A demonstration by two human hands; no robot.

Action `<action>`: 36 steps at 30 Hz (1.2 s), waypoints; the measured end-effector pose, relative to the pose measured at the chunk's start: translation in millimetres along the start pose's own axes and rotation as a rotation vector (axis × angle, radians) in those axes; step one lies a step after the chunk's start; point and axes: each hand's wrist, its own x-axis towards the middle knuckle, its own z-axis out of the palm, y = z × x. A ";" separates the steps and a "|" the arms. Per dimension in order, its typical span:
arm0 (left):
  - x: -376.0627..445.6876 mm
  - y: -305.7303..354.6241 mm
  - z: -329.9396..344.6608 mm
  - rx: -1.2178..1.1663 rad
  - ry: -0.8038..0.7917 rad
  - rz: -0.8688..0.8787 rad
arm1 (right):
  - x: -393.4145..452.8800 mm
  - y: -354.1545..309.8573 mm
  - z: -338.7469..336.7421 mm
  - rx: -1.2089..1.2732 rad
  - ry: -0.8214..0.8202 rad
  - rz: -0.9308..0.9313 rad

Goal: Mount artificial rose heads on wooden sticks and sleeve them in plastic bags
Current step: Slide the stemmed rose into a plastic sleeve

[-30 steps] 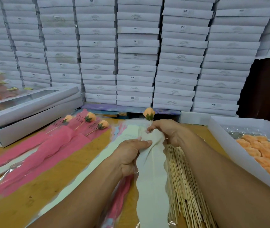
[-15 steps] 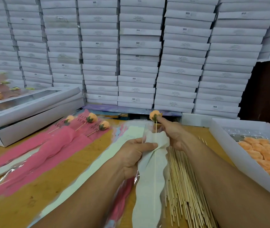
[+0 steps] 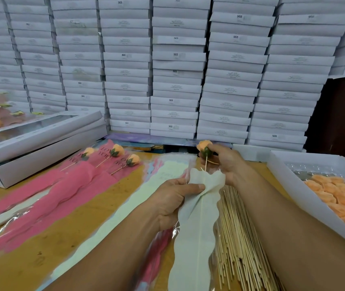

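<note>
Rose (image 3: 203, 146) is pinched by right hand (image 3: 226, 162), raised farther from sleeve (image 3: 196, 223) than before; more stick (image 3: 205, 164) exposed. Sleeve top is clamped by left hand (image 3: 175, 198).

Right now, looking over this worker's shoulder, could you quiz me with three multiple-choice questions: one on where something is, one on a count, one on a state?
1. Where do the loose wooden sticks lie?
A. On the table under the right forearm
B. Inside the windowed box at left
C. On top of the stacked boxes

2. How many finished roses lie on the pink sleeves?
A. One
B. Three
C. Six

3. What state is the rose in the right hand in?
A. Loose, with no stick
B. On its stick, partly slid into the cream sleeve
C. Fully wrapped and laid down

Answers:
1. A, the bundle fans out on the wood beside the cream sleeve.
2. B, three orange heads show at the pink sleeves' far end.
3. B, the stick enters the sleeve mouth that the left hand pinches, head still outside.
</note>
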 end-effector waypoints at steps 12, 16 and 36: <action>-4.1 3.0 3.6 -0.068 0.047 -0.032 | -15.2 -2.7 -21.6 -0.073 -0.181 0.155; -5.7 4.8 4.5 -0.047 0.084 -0.042 | -19.4 -7.4 -27.5 -0.188 -0.171 0.157; -0.3 4.8 3.5 -0.124 0.194 -0.115 | -46.0 -6.9 -20.0 -0.515 -0.264 -0.022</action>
